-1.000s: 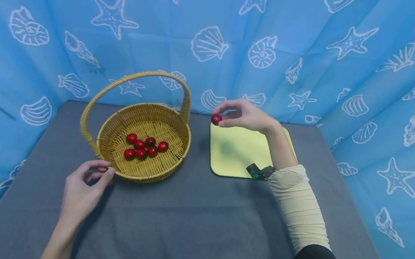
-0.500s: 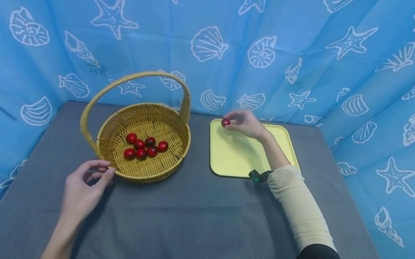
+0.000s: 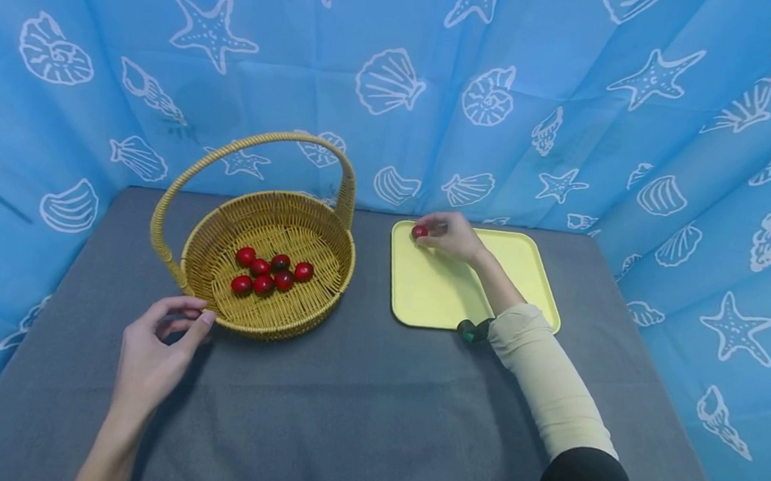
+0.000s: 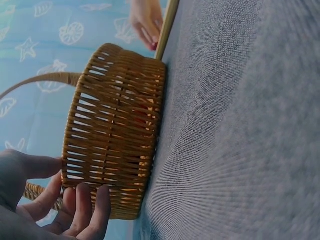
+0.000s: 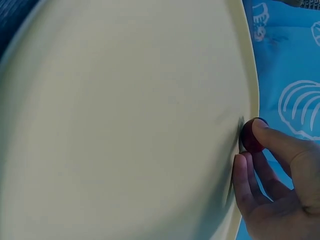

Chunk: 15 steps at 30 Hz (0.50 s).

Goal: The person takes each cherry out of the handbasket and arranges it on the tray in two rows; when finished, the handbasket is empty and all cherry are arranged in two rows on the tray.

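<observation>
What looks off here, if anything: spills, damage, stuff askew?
Nothing stands out. The wicker basket sits upright, its seven red fruits all inside; the yellow tray lies flat, and the right hand holds another fruit at its far-left corner. No visible spill.

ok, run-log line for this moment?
left hand: holds basket at rim | right hand: pinches red fruit at far-left corner of yellow tray | basket contents: seven red fruits | fruit-tray contact: unclear
</observation>
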Each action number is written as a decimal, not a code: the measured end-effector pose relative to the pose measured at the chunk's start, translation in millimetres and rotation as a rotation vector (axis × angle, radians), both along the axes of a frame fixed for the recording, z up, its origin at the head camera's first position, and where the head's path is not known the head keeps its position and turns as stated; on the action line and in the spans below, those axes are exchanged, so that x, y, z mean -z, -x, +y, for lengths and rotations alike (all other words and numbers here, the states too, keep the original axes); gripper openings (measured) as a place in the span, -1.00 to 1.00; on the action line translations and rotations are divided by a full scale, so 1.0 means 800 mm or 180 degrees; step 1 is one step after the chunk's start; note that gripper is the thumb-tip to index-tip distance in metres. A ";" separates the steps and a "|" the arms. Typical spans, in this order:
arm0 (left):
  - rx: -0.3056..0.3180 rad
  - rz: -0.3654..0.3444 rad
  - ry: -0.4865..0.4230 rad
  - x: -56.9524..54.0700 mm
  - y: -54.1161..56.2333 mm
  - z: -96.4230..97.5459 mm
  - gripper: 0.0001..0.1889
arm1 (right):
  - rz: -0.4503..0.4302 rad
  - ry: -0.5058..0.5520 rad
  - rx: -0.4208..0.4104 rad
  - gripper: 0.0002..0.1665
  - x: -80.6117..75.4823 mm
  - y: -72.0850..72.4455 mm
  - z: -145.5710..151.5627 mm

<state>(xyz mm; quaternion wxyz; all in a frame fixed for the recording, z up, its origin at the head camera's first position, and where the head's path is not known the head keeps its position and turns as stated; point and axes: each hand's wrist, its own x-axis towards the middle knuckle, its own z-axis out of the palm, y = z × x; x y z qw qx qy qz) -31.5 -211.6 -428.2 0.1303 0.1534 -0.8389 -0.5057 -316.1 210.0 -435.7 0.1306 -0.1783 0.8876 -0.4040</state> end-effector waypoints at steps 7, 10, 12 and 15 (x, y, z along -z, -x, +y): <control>0.0016 -0.0025 -0.0004 -0.001 0.000 -0.001 -0.69 | -0.0013 -0.0034 0.0001 -0.50 0.003 0.001 0.000; 0.0005 -0.0045 0.0016 -0.002 0.001 0.000 -0.69 | -0.0019 0.0002 -0.0034 -0.49 0.004 0.002 0.002; -0.0004 -0.0056 0.0019 -0.002 0.001 0.000 -0.69 | -0.0027 0.0037 -0.0048 -0.48 0.004 0.003 0.003; -0.0015 -0.0059 0.0023 -0.002 0.002 0.000 -0.70 | -0.0026 0.0058 -0.0073 -0.48 0.002 0.004 0.006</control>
